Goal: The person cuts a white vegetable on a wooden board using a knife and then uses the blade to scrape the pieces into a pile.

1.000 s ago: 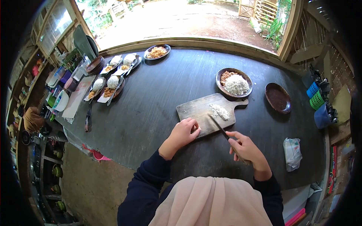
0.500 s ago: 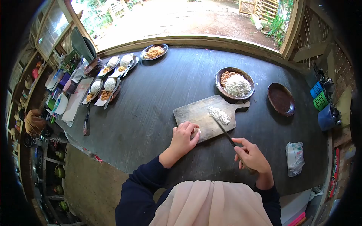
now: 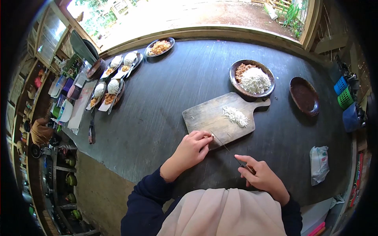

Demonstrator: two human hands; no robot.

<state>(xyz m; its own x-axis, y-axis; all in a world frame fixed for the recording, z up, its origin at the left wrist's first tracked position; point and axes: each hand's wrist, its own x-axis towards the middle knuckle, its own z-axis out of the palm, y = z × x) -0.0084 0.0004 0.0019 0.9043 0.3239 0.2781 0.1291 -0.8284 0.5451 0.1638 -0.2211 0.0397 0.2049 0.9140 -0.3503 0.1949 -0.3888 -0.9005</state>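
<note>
My left hand [image 3: 191, 149] rests at the near edge of the wooden cutting board [image 3: 204, 114], fingers curled round a small white piece [image 3: 212, 136] that is mostly hidden. In my right hand [image 3: 263, 177] is a knife [image 3: 239, 161], gripped by its handle. Its thin blade, seen nearly edge-on, reaches over the board beside the white piece. A loose heap of thin white shreds [image 3: 235, 117] lies on the board towards its handle end. Just behind the board, a dark bowl [image 3: 233, 80] holds more white shreds [image 3: 256, 81] and a reddish-brown food [image 3: 244, 70].
A dark oval dish [image 3: 303, 98] and a plastic-wrapped packet [image 3: 319, 165] lie to the right. Several plates of rice [image 3: 113, 86] stand at the left, near another knife [image 3: 91, 131]. A plate of orange-brown food [image 3: 159, 47] sits by the window. Coloured baskets [image 3: 345, 100] hang at right.
The knife has moved from the white shreds back to the white piece at my left fingers, its blade now edge-on. My view has shifted slightly.
</note>
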